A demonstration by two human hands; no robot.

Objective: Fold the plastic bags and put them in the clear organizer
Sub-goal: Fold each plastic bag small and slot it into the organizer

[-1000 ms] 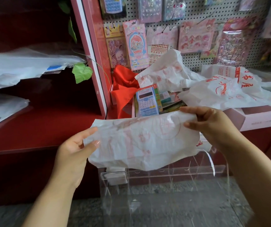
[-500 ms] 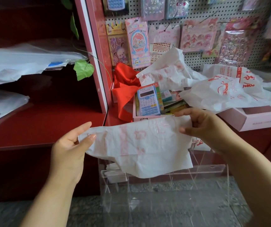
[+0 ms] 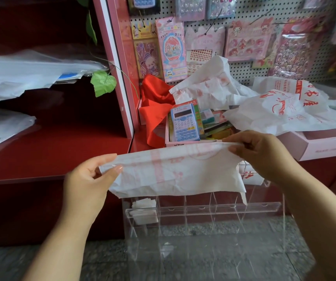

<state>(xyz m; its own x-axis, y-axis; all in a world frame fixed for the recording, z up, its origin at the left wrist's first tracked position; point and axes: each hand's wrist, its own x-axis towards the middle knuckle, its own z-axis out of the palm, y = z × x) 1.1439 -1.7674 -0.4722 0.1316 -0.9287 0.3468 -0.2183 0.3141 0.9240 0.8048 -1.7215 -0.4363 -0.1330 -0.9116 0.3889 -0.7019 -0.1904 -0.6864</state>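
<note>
left hand (image 3: 86, 179) — pinches left end of the plastic bag (image 3: 173, 171) | right hand (image 3: 260, 153) — grips its right end | bag stretched in air above the clear organizer (image 3: 203, 207) | folded bag (image 3: 144, 211) in leftmost compartment

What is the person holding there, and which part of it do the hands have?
A white plastic bag, stretched between both hands: left hand pinches its left end, right hand its upper right edge.

White, red-printed thin plastic bag (image 3: 175, 171) hangs stretched wide and creased, just above the clear acrylic divided organizer (image 3: 203, 209). A small white folded bag (image 3: 144, 211) sits in its left compartment. More crumpled white bags (image 3: 274, 110) lie far right.
</note>
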